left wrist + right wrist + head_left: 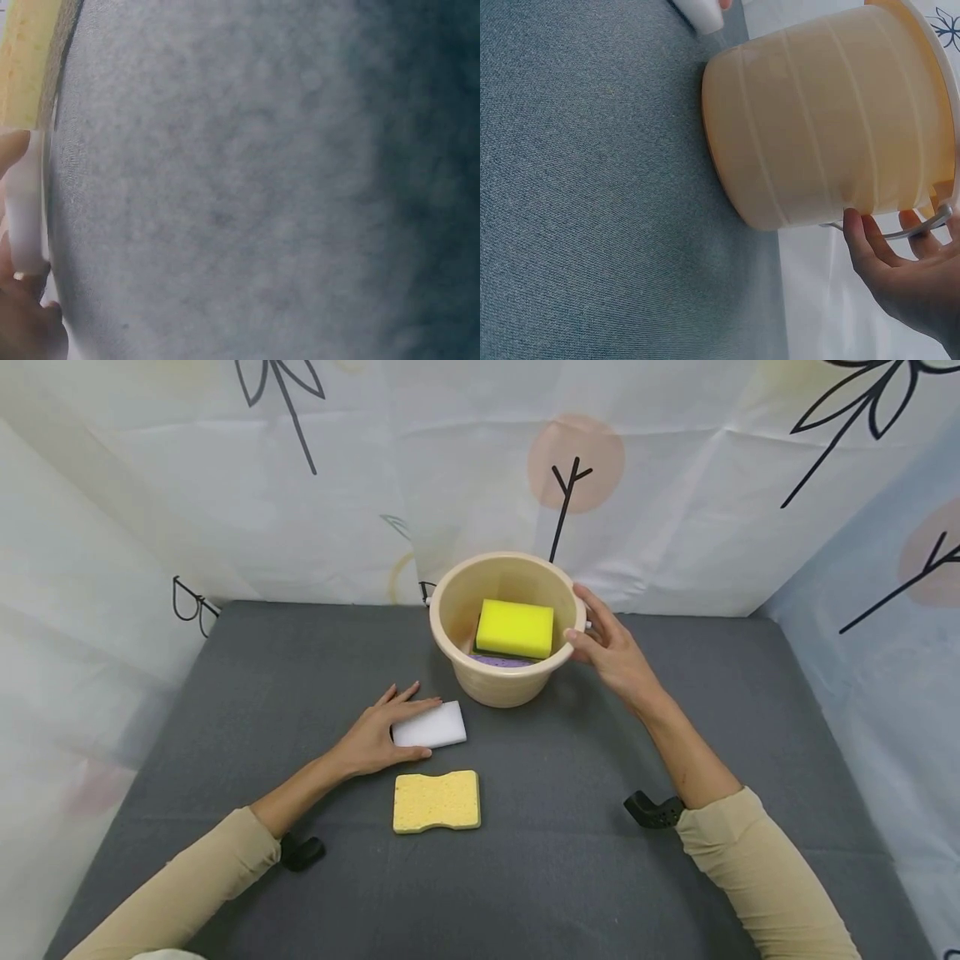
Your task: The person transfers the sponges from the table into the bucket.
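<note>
My left hand (367,739) holds a white sponge (437,727) flat on the table, thumb at its near edge and fingers along the far edge. In the left wrist view only an end of the white sponge (27,206) shows, between thumb and fingers. With my right hand (618,658) I grip the rim of a cream bucket (498,685), thumb over the lip and fingers against the outside wall. Inside the bucket a bright yellow sponge (515,627) with a dark underside lies above a purple sponge (501,662). The bucket's wire handle (900,235) passes by my right fingers.
A pale yellow sponge (437,802) with notched sides lies nearer to me than the white one. The dark grey table (555,860) ends at a patterned white cloth (480,485) behind the bucket. Black wrist mounts (654,810) stick out by both sleeves.
</note>
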{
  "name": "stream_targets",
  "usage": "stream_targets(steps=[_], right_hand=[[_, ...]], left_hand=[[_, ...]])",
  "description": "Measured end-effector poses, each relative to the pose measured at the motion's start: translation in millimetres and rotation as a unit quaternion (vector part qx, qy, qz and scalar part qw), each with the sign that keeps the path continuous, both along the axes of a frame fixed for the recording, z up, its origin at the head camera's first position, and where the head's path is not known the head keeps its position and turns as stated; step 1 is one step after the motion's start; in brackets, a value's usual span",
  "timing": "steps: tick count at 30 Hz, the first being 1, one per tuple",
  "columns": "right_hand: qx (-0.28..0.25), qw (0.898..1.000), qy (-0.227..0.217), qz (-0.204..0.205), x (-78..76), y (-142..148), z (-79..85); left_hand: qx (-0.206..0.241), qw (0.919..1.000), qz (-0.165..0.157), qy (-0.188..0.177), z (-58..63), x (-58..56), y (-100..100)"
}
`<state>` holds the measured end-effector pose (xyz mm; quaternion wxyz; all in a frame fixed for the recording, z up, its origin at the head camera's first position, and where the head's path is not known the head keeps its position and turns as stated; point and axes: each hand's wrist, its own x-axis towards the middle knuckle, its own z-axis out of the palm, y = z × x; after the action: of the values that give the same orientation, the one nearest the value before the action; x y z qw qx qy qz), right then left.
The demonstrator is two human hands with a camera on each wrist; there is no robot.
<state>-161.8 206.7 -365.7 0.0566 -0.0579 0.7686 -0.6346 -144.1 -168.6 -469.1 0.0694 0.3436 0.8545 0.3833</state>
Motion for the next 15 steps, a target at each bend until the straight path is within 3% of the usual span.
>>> stream_targets(steps=[7,15], right_hand=[[-0.009,1.0,-0.001,-0.003,-0.4,1,0.2],[-0.012,1.0,0.002,-0.002,0.0,0,-0.9]], left_hand=[[0.008,0.9984,0.055,0.003,8.2,-0.1,-8],[0.029,0.9961,0.077,0.032,22.2,-9.0,-16]])
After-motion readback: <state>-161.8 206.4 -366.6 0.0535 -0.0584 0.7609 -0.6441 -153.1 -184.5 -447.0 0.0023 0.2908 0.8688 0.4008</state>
